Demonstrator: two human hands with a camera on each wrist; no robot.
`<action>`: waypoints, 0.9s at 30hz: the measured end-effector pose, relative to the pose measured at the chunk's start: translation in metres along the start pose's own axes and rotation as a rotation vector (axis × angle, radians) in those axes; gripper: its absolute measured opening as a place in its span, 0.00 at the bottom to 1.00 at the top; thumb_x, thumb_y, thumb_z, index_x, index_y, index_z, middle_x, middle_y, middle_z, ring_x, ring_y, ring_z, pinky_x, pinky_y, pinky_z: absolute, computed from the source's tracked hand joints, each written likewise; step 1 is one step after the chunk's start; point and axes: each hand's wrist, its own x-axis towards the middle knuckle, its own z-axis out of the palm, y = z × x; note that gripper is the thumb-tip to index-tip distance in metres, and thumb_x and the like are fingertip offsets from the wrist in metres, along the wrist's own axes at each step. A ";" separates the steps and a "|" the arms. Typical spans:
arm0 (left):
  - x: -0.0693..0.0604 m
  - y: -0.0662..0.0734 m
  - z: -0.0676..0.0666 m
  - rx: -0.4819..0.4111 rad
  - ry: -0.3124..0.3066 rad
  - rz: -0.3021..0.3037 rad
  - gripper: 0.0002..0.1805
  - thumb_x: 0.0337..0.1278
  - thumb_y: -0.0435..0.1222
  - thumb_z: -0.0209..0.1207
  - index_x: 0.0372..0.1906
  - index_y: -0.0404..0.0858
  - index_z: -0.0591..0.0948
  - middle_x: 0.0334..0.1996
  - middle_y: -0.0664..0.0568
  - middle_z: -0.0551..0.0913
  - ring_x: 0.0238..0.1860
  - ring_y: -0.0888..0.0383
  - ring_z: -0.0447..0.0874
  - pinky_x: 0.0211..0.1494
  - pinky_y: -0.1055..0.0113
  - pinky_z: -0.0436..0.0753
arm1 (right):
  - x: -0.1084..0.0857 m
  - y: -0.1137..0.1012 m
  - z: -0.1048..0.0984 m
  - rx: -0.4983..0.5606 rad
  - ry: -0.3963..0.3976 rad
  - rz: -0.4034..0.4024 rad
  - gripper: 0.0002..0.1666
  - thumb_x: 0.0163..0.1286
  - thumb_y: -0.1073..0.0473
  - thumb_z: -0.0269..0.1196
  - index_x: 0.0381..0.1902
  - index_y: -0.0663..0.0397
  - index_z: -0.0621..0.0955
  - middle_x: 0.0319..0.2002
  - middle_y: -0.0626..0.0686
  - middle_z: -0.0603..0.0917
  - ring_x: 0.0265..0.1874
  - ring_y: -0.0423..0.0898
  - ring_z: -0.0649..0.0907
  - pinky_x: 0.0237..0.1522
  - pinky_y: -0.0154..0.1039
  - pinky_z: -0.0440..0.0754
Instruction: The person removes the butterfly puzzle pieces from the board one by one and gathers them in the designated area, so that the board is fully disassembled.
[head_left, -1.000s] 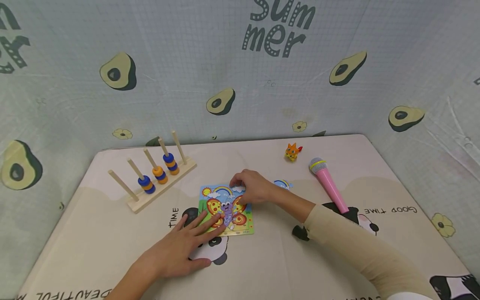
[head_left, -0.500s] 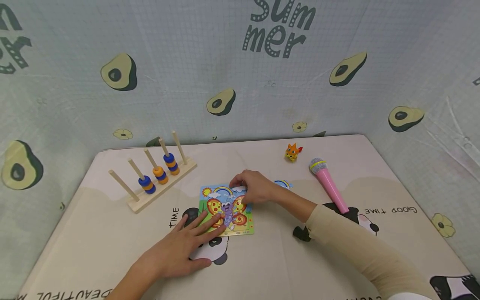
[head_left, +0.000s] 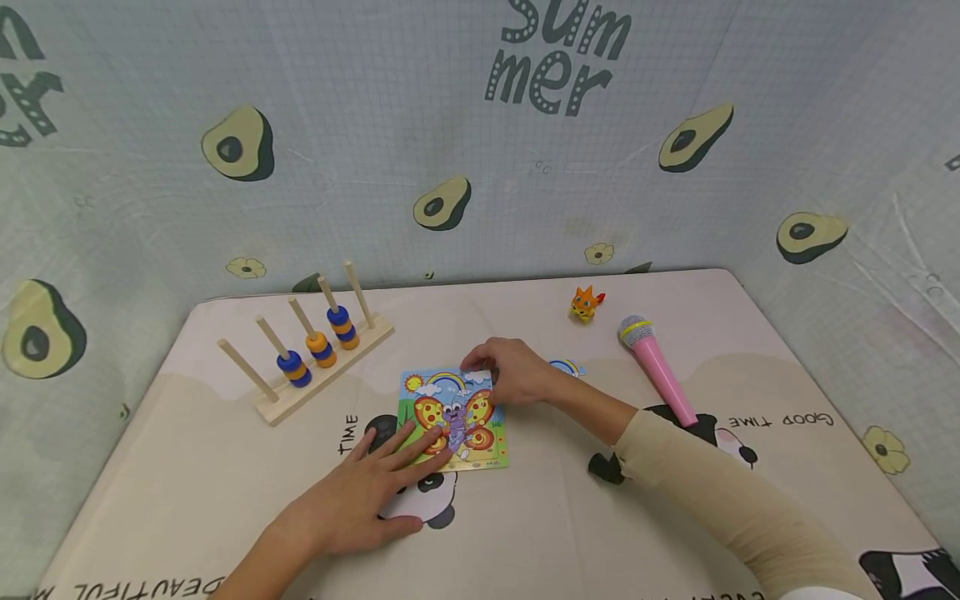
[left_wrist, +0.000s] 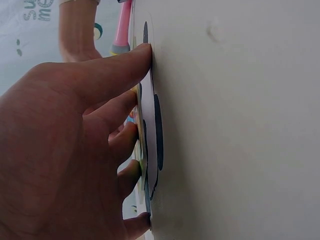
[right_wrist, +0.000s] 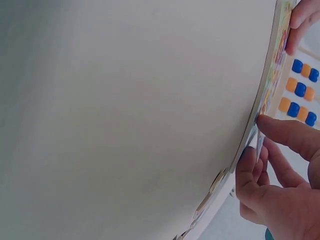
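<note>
A butterfly jigsaw puzzle lies flat on the table in the head view, a rainbow and sun printed along its far side. My left hand spreads its fingers over the near left corner; the thumb rests on the cloth outside the board. At the far right corner, my right hand has its thumb on the picture side and its other fingers curled at the far edge. The right wrist view shows a thin puzzle piece pinched there, tilted away from the board. My right hand hides most of that corner from above.
To the left stands a wooden peg counting rack with blue and orange rings. A pink toy microphone lies at right, beyond my right forearm. Near the back edge sits a small orange toy figure. A printed fabric wall rises behind.
My right thumb has drawn slightly back toward the puzzle's right edge, showing more of the butterfly's wing. The left hand stays in place.
</note>
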 end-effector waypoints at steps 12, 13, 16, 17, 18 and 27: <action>0.000 0.000 -0.001 0.001 0.010 0.020 0.42 0.67 0.59 0.62 0.82 0.62 0.60 0.85 0.60 0.54 0.85 0.40 0.46 0.74 0.20 0.50 | -0.001 0.009 0.003 0.139 0.040 0.086 0.26 0.53 0.66 0.78 0.52 0.53 0.88 0.49 0.50 0.88 0.39 0.42 0.83 0.46 0.34 0.83; 0.000 0.000 -0.001 -0.001 0.008 0.020 0.42 0.67 0.59 0.62 0.82 0.62 0.60 0.85 0.60 0.54 0.85 0.40 0.46 0.74 0.20 0.50 | 0.000 0.010 0.002 0.155 0.040 0.097 0.26 0.53 0.66 0.78 0.52 0.52 0.88 0.49 0.49 0.88 0.41 0.42 0.83 0.47 0.35 0.83; 0.000 0.001 -0.001 -0.009 0.004 0.019 0.42 0.67 0.59 0.62 0.82 0.62 0.60 0.85 0.60 0.54 0.85 0.40 0.46 0.74 0.20 0.49 | -0.001 0.011 0.001 0.214 0.034 0.128 0.26 0.53 0.67 0.78 0.53 0.51 0.88 0.50 0.48 0.89 0.46 0.44 0.82 0.52 0.38 0.83; 0.000 0.001 -0.001 -0.012 0.001 0.016 0.42 0.66 0.59 0.62 0.82 0.62 0.60 0.85 0.60 0.54 0.85 0.40 0.46 0.74 0.20 0.49 | -0.002 0.011 0.000 0.232 0.031 0.132 0.27 0.53 0.68 0.77 0.53 0.51 0.88 0.50 0.47 0.89 0.48 0.45 0.82 0.53 0.38 0.83; 0.000 0.001 -0.001 -0.013 -0.001 0.015 0.42 0.66 0.59 0.62 0.82 0.62 0.60 0.85 0.60 0.54 0.85 0.40 0.46 0.74 0.20 0.49 | -0.003 0.012 0.000 0.251 0.029 0.133 0.27 0.53 0.68 0.77 0.53 0.51 0.88 0.51 0.48 0.89 0.49 0.46 0.82 0.53 0.39 0.83; 0.000 0.001 -0.002 -0.016 0.001 0.004 0.42 0.66 0.59 0.62 0.82 0.63 0.60 0.85 0.61 0.53 0.85 0.41 0.45 0.74 0.20 0.48 | -0.012 0.017 -0.007 0.353 0.016 0.123 0.28 0.54 0.70 0.74 0.55 0.50 0.88 0.53 0.47 0.89 0.51 0.48 0.82 0.49 0.38 0.83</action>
